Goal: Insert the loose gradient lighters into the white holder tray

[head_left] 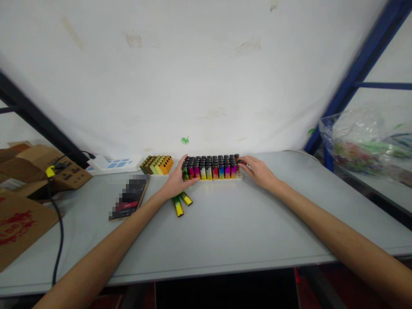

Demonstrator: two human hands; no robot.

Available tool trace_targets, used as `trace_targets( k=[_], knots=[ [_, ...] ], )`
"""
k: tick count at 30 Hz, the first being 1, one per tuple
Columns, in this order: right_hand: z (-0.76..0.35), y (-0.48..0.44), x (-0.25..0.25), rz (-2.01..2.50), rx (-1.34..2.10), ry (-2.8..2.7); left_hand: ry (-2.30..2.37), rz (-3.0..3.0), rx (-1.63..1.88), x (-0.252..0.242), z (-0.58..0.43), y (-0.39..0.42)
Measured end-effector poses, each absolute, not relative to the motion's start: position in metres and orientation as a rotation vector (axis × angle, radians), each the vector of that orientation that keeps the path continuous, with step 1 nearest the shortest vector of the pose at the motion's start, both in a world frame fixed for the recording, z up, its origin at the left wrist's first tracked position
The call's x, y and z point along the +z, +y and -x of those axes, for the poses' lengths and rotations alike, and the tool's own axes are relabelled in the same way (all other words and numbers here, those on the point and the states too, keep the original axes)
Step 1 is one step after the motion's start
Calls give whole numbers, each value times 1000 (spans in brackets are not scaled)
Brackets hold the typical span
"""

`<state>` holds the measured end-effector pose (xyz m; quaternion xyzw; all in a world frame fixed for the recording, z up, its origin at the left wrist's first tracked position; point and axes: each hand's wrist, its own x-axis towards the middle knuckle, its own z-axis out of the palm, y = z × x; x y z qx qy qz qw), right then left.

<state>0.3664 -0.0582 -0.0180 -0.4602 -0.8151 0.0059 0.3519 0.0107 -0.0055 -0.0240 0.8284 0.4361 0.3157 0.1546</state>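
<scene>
A white tray [238,176] by the wall holds rows of upright lighters [209,167] with black tops and shiny bodies in several colours. My left hand [176,180] wraps round the left end of the tray, thumb along the front and fingers behind. At the other end, my right hand [255,168] pinches a lighter [240,162] by its dark top, at the last row; most of that lighter is hidden. Two loose yellow-green lighters [178,207] lie on the table just below my left hand.
Left of the tray stand green, yellow and orange lighters [157,165] in a second group. Beyond them is a white power strip [112,165]. A partly blurred phone-like box [131,195], cardboard boxes [41,167] and a black cable [61,231] lie left; a plastic bag [360,141] is right.
</scene>
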Motion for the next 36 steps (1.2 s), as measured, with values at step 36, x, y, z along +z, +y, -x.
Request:
trace_targets(
  k=[36],
  knots=[
    [-357,-61,-20,1740,-108,-2195,1248,-2379,927,-25,-11,-4]
  ],
)
